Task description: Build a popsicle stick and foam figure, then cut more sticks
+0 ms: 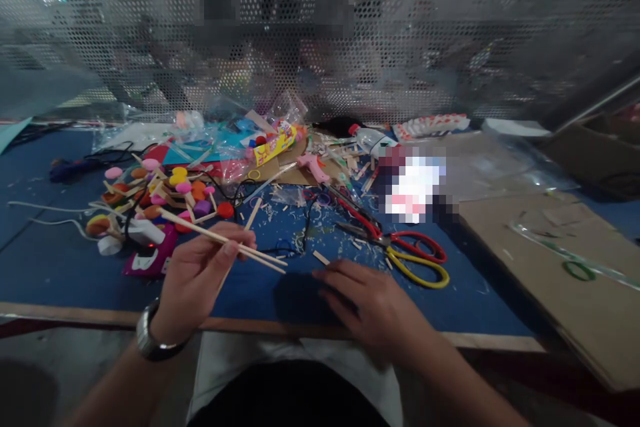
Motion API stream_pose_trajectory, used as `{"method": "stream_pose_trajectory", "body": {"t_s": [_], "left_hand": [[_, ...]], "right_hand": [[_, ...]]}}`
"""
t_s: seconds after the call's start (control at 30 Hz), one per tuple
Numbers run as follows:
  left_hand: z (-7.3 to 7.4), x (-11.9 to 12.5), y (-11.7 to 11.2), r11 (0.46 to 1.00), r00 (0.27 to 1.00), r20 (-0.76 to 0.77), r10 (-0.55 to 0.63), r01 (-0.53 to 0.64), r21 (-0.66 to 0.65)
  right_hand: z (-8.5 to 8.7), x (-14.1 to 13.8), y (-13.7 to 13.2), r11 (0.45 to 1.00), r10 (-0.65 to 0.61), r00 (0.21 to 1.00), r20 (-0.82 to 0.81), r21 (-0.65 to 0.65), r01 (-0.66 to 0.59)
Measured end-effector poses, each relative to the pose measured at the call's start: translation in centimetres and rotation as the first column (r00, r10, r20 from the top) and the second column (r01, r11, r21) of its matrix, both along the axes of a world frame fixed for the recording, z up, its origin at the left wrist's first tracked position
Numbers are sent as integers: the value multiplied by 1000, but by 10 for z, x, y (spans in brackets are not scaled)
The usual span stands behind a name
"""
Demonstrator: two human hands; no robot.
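Note:
My left hand (197,273), with a metal-banded watch (150,332) at the wrist, pinches several thin wooden sticks (215,233). Two lie nearly side by side and point down to the right; another crosses them at a steep slant. To the right, my right hand (367,297) is low over the blue table, palm down, thumb and forefinger apart. A short flat wooden piece (321,257) shows at its fingertips, its lower end hidden by the fingers. Just beyond that hand lie scissors (390,240) with one red and one yellow handle.
Left of centre stand colourful stick-and-clay models (165,187) beside a purple box (150,257) with cables. A pink glue gun (314,165), wood scraps, a bottle (373,139) and a lit phone (413,190) lie behind. Cardboard (545,267) covers the right; a perforated screen (300,33) closes the back.

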State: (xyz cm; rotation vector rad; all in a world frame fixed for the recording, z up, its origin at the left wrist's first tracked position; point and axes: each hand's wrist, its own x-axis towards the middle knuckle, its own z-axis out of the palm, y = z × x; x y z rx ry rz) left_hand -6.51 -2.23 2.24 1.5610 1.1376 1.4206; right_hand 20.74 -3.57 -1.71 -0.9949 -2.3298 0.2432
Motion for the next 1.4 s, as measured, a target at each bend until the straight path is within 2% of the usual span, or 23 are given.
{"method": "stream_pose_trajectory", "body": {"t_s": [0.03, 0.07, 0.13, 0.17, 0.23, 0.3, 0.4, 0.5, 0.63, 0.73, 0.8, 0.9, 1.0, 1.03, 1.1, 1.17, 1.23, 1.3, 1.4], "left_hand": [[7, -4, 1, 992, 981, -196, -5, 29, 120], [14, -8, 2, 968, 930, -368, 13, 81, 238], [27, -10, 7, 881, 772, -635, 33, 277, 383], [33, -9, 10, 822, 663, -746, 58, 392, 413], [39, -5, 17, 674, 464, -863, 199, 574, 464], [39, 0, 24, 576, 334, -882, 331, 669, 470], [33, 4, 30, 495, 274, -878, 391, 742, 452], [27, 2, 31, 479, 258, -883, 393, 762, 436], [24, 0, 31, 459, 249, -881, 401, 778, 429], [19, 1, 33, 454, 257, -875, 411, 775, 440], [15, 4, 37, 474, 288, -877, 384, 754, 455], [13, 6, 46, 557, 306, -907, 288, 717, 419], [18, 4, 57, 654, 317, -931, 181, 668, 354], [20, 3, 61, 676, 357, -923, 144, 646, 355], [23, 1, 68, 711, 496, -866, 68, 585, 391], [23, 2, 74, 743, 662, -749, -14, 509, 435], [19, 6, 79, 784, 797, -596, -96, 429, 448], [13, 10, 83, 843, 883, -441, -163, 357, 402], [0, 15, 87, 932, 950, -231, -211, 267, 244]], "right_hand": [[2, 3, 6, 1000, 11, 998, 66, -7, -11], [5, 5, 13, 1000, 26, 992, 122, -12, -25], [11, 2, 26, 998, 63, 972, 227, -45, -54], [15, -2, 33, 995, 83, 954, 289, -85, -61], [20, -13, 47, 985, 104, 908, 405, -169, -38], [23, -24, 60, 974, 113, 876, 470, -226, -4], [24, -36, 77, 963, 159, 864, 478, -267, -30], [24, -41, 90, 957, 189, 865, 465, -283, -57], [22, -47, 112, 967, 123, 894, 432, -253, -11], [17, -54, 137, 970, 57, 921, 386, -241, 41], [12, -59, 155, 969, 8, 939, 343, -235, 78], [5, -65, 176, 967, -65, 962, 266, -221, 126], [1, -65, 179, 971, -62, 981, 182, -216, 102], [0, -63, 176, 974, -41, 987, 156, -214, 75], [0, -56, 165, 979, 8, 994, 110, -205, 15], [-1, -46, 149, 981, 49, 996, 76, -190, -34], [0, -36, 133, 982, 89, 994, 59, -169, -78], [-1, -30, 118, 977, 165, 984, 69, -151, -153], [-3, -28, 103, 946, 310, 943, 121, -139, -293]]}}
